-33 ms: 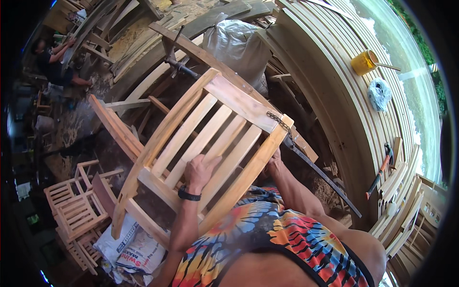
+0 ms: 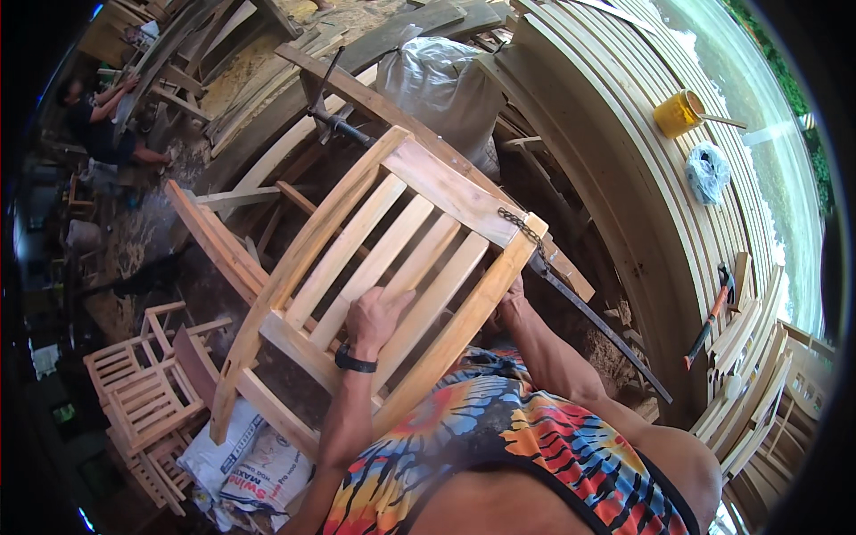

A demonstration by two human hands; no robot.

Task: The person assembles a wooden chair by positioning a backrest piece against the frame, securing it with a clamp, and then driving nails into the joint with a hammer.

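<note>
Wooden slatted chair back (image 2: 383, 259) leans tilted across the lap. Left hand (image 2: 374, 316) lies flat on a slat; right hand (image 2: 510, 299) grips its side rail. Best keep both pressing firmly so it stays steady.

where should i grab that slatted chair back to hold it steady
Probably by its two long side rails, coming from the near, lower end. The chair back lies tilted, rails bare and thick; the left hand rests on a thin slat, the right hand at the right rail.
</note>
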